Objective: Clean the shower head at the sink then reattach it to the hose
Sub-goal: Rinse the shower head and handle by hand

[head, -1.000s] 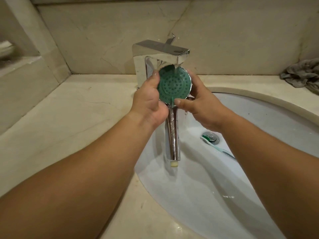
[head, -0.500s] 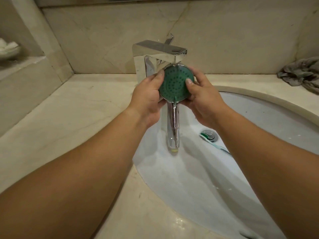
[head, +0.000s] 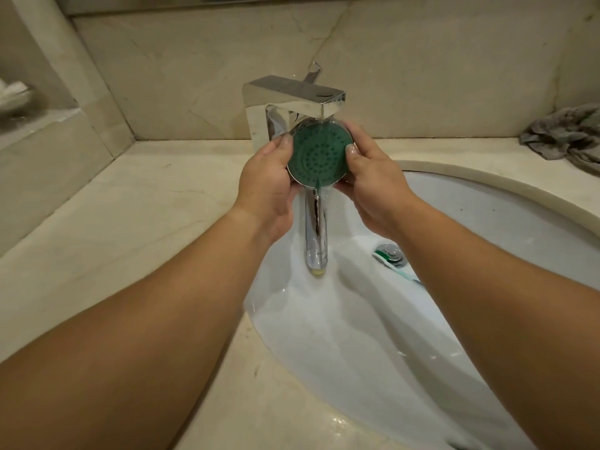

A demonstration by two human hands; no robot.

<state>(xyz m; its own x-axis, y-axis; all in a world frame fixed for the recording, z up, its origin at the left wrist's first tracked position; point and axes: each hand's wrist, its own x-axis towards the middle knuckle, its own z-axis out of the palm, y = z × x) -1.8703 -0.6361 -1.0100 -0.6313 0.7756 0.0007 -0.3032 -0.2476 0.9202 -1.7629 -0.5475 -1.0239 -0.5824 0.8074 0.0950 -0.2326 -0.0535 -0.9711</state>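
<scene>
Two-handed grip around shower head (head: pixel 319 154)

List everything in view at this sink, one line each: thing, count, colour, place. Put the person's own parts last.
shower head: one, green face with chrome handle, held under the tap over the basin
tap: one, chrome, at the back of the counter, water running
sink: one, white, set in the counter
drain plug: one, chrome, at the basin bottom
toothbrush: one, green and white, lying in the basin by the drain
cloth: one, grey, crumpled at the counter's far right
counter: one, beige marble
left hand: grips the shower head's left edge
right hand: grips its right edge
</scene>
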